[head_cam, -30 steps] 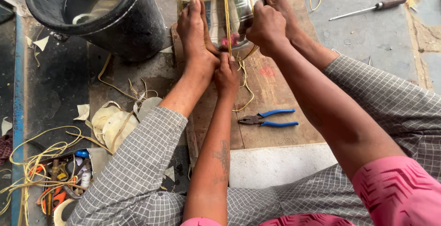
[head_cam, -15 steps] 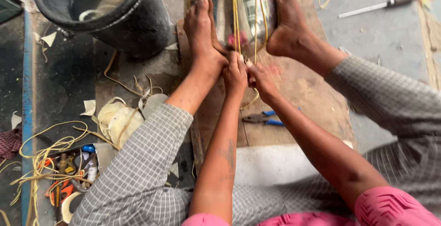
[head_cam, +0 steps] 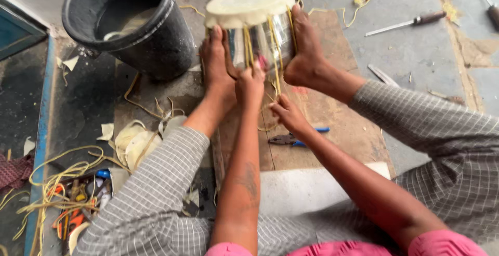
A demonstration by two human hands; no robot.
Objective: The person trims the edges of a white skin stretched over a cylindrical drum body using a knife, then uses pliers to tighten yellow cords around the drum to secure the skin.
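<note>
A shiny metal drum shell (head_cam: 262, 40) with a pale skin head (head_cam: 249, 5) is laced with yellow straps (head_cam: 248, 45). It lies on its side, clamped between my two bare feet, one (head_cam: 215, 63) on its left and one (head_cam: 306, 48) on its right. My left hand (head_cam: 251, 82) is closed on a strap at the drum's near edge. My right hand (head_cam: 288, 113) sits lower, a little back from the drum, and pinches a loose yellow strap (head_cam: 271, 108). Checked trouser legs frame both arms.
A black bucket (head_cam: 127, 24) holding water stands at the upper left. Blue-handled pliers (head_cam: 293, 137) lie on the brown board (head_cam: 338, 121) under my right arm. A screwdriver (head_cam: 405, 23) lies at the upper right. Pale hide scraps (head_cam: 132, 141), yellow strips and small tools (head_cam: 78, 204) lie at the lower left.
My right hand has drawn back from the drum toward me with the strap. The left hand stays on the lacing. The drum sits lower in view.
</note>
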